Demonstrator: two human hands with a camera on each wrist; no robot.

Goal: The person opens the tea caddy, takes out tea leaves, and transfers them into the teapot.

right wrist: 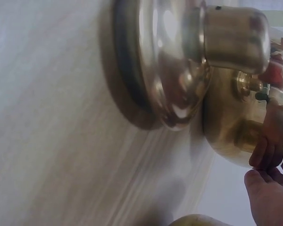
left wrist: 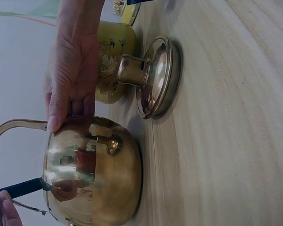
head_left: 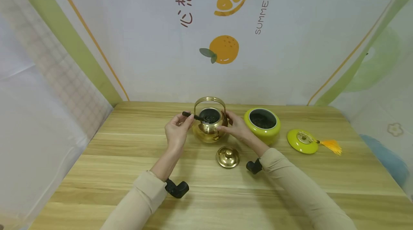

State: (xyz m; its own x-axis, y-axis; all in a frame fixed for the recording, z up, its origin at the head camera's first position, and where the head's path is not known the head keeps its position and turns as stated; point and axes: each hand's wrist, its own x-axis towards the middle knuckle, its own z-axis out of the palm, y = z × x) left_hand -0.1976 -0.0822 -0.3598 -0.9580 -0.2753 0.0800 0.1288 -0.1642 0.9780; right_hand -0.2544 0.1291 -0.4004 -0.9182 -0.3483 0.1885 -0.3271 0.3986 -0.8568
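A shiny gold kettle [head_left: 201, 134] stands lidless at the back of the table, its arched handle upright. My left hand [head_left: 177, 130] pinches a slim black-handled utensil [head_left: 188, 114] near the kettle's left rim. The utensil's far end goes over the rim into the opening, so its tip is hidden. On the other side, my right hand [head_left: 239, 129] holds the kettle, thumb at the front near the rim and fingers round the side; the left wrist view shows this thumb [left wrist: 56, 110] closely. The kettle's gold lid [head_left: 228, 157] lies knob up in front.
Right of the kettle stands a yellow-green jar [head_left: 262, 135], uncovered, with dark contents. Its lid [head_left: 302, 147], with an orange tassel [head_left: 331, 146], lies farther right on the wooden table [head_left: 206, 201]. A printed cloth [head_left: 161, 61] hangs behind the table.
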